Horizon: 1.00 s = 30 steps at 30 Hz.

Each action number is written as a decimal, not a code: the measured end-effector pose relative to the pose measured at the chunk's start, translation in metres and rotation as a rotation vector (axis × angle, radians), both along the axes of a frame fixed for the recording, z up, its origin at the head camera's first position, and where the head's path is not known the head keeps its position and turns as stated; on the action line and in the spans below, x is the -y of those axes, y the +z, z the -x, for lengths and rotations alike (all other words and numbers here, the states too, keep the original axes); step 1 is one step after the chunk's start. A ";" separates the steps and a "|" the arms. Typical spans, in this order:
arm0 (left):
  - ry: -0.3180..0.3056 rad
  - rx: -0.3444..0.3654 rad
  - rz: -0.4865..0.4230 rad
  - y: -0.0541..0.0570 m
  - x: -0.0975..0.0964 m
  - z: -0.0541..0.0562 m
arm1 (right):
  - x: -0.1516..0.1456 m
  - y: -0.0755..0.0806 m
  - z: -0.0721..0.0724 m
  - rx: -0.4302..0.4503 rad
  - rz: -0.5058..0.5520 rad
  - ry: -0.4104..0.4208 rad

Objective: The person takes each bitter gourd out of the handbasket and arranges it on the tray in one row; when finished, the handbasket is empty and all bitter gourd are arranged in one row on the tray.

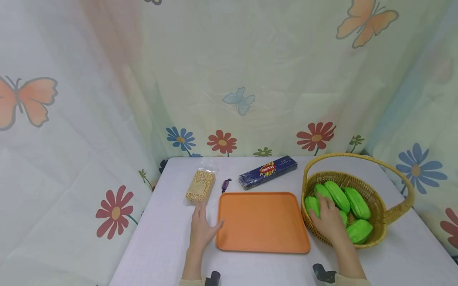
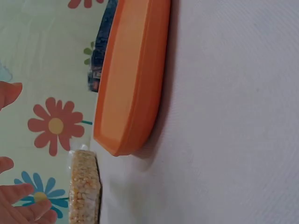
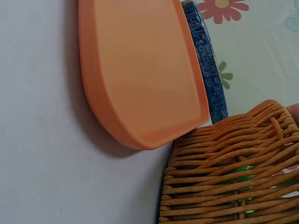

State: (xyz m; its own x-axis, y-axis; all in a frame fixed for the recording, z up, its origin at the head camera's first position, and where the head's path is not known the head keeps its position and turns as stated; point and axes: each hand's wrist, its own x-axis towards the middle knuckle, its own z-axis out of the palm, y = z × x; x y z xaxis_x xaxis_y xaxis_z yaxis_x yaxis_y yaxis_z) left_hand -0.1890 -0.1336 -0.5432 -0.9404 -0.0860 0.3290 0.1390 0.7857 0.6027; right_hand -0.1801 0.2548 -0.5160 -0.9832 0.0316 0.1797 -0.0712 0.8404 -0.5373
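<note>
My right hand [image 1: 329, 218] reaches over the left rim of a wicker basket [image 1: 381, 234]. Its fingers lie against bright green, ridged, oblong fruits [image 1: 337, 196], with thumb and fingers spread apart; the undersides of the fingers are hidden. In the right wrist view the basket's woven wall [image 3: 224, 182] covers most of that hand's work. My left hand [image 1: 201, 230] hovers with fingers stretched and thumb out, left of an orange tray [image 1: 262, 222]. Its fingertips overlap the near end of a clear bag of pale yellow kernels [image 1: 201, 184] in the head view.
Behind the tray lies a dark blue Barilla pasta pack [image 1: 268, 172], set at a slant. A small purple-wrapped candy [image 1: 226, 185] sits between the bag and the pack. The basket's tall handle [image 1: 408, 198] arches above it. A flower-printed curtain [image 1: 264, 119] encloses the white table [image 1: 161, 238].
</note>
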 end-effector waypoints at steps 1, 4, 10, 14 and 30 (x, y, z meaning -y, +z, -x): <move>-0.005 0.009 -0.015 -0.001 0.000 0.000 | 0.000 0.000 0.001 0.010 -0.002 0.002; -0.012 0.039 -0.056 -0.006 -0.002 -0.001 | 0.000 -0.003 0.004 0.022 -0.013 0.002; -0.027 0.078 -0.090 -0.022 -0.002 0.003 | 0.000 -0.005 0.008 0.023 -0.036 -0.014; -0.055 0.091 -0.085 -0.032 -0.001 0.005 | 0.001 -0.006 0.009 0.026 -0.048 -0.024; -0.128 0.035 -0.056 -0.071 0.003 0.001 | 0.000 0.001 0.021 0.226 -0.032 0.035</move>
